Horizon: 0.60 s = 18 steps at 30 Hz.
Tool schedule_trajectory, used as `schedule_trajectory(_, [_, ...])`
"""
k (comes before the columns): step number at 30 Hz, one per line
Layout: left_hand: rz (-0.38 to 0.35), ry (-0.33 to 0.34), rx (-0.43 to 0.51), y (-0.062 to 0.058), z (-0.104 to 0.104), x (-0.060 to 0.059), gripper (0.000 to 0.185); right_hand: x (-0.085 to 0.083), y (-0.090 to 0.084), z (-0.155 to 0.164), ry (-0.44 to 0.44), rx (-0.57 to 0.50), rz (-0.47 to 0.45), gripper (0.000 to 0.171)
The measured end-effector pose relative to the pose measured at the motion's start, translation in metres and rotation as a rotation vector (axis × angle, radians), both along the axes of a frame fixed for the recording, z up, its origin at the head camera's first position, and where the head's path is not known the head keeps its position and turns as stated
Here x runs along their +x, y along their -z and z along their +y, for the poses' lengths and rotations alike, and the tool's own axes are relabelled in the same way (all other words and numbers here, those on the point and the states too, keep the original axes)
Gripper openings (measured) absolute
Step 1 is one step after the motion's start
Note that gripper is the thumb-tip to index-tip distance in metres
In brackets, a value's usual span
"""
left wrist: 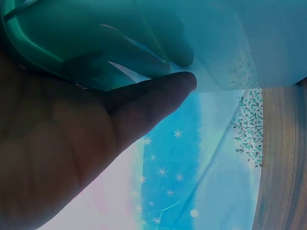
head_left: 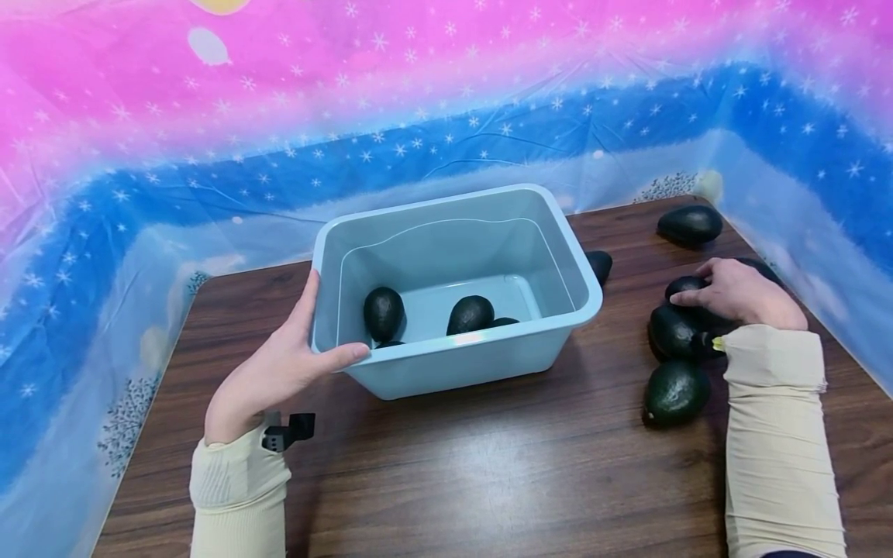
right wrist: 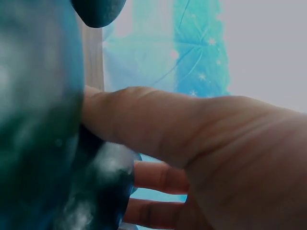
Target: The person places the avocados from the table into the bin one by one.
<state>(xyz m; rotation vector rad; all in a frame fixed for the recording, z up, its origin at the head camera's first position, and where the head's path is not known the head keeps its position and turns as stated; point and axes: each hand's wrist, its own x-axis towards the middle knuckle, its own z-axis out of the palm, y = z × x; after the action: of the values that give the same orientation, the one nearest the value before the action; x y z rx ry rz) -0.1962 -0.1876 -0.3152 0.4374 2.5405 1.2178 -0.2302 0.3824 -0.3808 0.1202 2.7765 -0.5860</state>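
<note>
1. The left hand rests at the near left corner of a pale grey-blue, rectangular plastic bin. Its thumb lies over the near rim, its fingers along the outer left side; thumb and fingers are spread, fairly straight.
2. The bin stands on a brown wood-grain table, opening upward. Its long axis runs left to right, with the right end angled slightly away from the person.
3. The right hand pinches a dark, smooth avocado between thumb and fingers, in the cluster right of the bin. The hand covers much of that fruit, so I cannot tell where its narrow end points.
4. Nearer the person are a rounded blackish avocado and, just beside it, a dark green oval avocado, its long axis slanting from near left to far right.
5. A blackish pear-shaped avocado lies at the far right, long axis left to right.
6. Inside the bin, a black egg-shaped avocado points its long axis nearly toward the person.
</note>
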Motion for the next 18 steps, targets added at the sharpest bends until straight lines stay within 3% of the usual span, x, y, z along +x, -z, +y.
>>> schedule_trajectory(8, [-0.004, 0.005, 0.01, 0.0, 0.0, -0.001, 0.108, 0.002, -0.006, 0.0, -0.022, -0.02, 0.077, 0.088])
schedule_trajectory(18, [0.004, 0.016, 0.022, 0.0, -0.001, -0.001, 0.108, 0.003, -0.015, -0.003, 0.014, -0.04, 0.151, 0.091])
